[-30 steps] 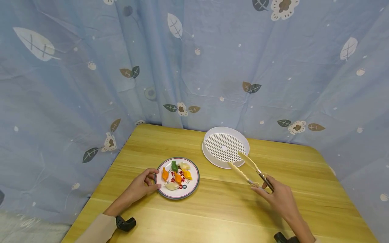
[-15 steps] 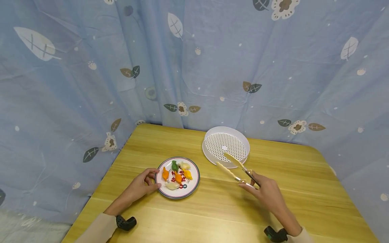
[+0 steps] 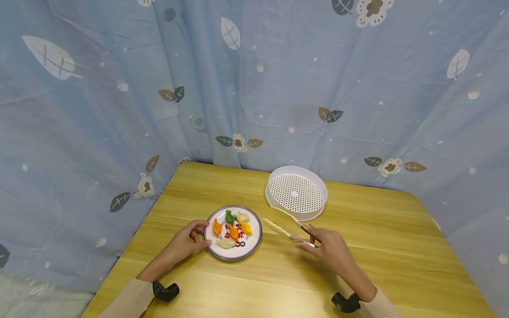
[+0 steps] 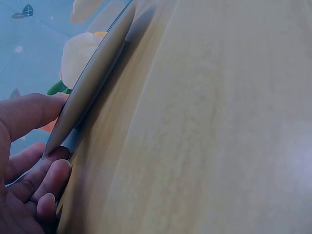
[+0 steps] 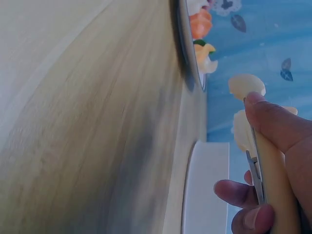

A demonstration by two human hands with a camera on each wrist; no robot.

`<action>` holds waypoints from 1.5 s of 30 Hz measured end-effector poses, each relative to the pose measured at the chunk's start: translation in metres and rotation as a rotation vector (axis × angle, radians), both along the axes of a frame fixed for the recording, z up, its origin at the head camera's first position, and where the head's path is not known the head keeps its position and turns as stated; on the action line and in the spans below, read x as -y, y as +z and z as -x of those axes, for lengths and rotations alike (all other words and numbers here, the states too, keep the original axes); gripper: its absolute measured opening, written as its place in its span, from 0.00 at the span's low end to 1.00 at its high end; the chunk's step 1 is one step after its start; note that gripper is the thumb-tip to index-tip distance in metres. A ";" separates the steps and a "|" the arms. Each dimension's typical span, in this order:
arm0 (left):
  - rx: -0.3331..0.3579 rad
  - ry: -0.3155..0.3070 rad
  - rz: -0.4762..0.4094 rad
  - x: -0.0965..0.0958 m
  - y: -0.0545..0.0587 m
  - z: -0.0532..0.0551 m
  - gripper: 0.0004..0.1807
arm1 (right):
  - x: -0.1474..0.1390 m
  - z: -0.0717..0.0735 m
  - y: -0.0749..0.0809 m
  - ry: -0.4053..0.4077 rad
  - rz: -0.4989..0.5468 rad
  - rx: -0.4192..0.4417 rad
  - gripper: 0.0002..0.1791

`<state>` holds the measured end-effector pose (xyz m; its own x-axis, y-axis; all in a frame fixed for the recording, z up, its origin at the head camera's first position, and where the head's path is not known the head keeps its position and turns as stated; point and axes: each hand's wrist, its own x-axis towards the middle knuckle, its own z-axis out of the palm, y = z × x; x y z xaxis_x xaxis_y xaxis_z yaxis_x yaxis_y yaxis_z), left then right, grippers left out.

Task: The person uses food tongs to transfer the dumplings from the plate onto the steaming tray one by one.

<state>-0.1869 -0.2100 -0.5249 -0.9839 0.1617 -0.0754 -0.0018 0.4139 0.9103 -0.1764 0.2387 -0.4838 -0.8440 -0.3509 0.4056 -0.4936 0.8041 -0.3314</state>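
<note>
In the head view, my left hand (image 3: 186,242) pinches the left rim of a round white plate (image 3: 252,242) with a blue-and-red edge. The left wrist view shows the thumb over the rim and fingertips under it. On the plate lie several small dumplings: two orange (image 3: 217,227), a green one (image 3: 229,217), a yellow one (image 3: 245,228) and two whitish ones (image 3: 226,243). My right hand (image 3: 332,247) grips a pair of tongs (image 3: 278,228) with cream tips. Their arms stand apart with nothing between them, tips pointing left, just right of the plate.
Behind the tongs, a round white sieve-like tray (image 3: 294,194) with a perforated bottom stands near the table's back edge. The wooden table (image 3: 222,291) is backed by a blue patterned curtain (image 3: 278,88). Black devices (image 3: 165,292) are strapped to both wrists.
My right hand has carried the tongs leftward, from in front of the sieve-like tray to near the plate. The left hand, plate and dumplings have stayed put.
</note>
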 end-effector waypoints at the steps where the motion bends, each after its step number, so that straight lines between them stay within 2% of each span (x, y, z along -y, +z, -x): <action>1: 0.002 0.001 0.000 0.000 0.000 0.000 0.30 | 0.002 0.000 0.000 0.004 -0.001 0.002 0.23; 8: 0.003 -0.001 -0.002 0.000 0.001 -0.001 0.30 | 0.012 -0.001 -0.005 0.057 -0.003 0.010 0.22; 16: 0.001 -0.009 -0.017 0.001 0.000 0.000 0.29 | 0.025 -0.005 -0.006 0.109 -0.054 0.019 0.24; 27: -0.003 -0.010 -0.014 0.001 0.000 -0.001 0.30 | 0.043 -0.004 -0.008 0.102 -0.122 0.005 0.26; 36: 0.004 -0.004 -0.018 0.001 -0.001 -0.001 0.30 | 0.052 -0.003 -0.004 0.077 -0.157 0.014 0.26; 45: -0.003 0.008 -0.009 -0.001 0.000 -0.002 0.30 | 0.058 0.000 -0.002 0.087 -0.169 0.004 0.24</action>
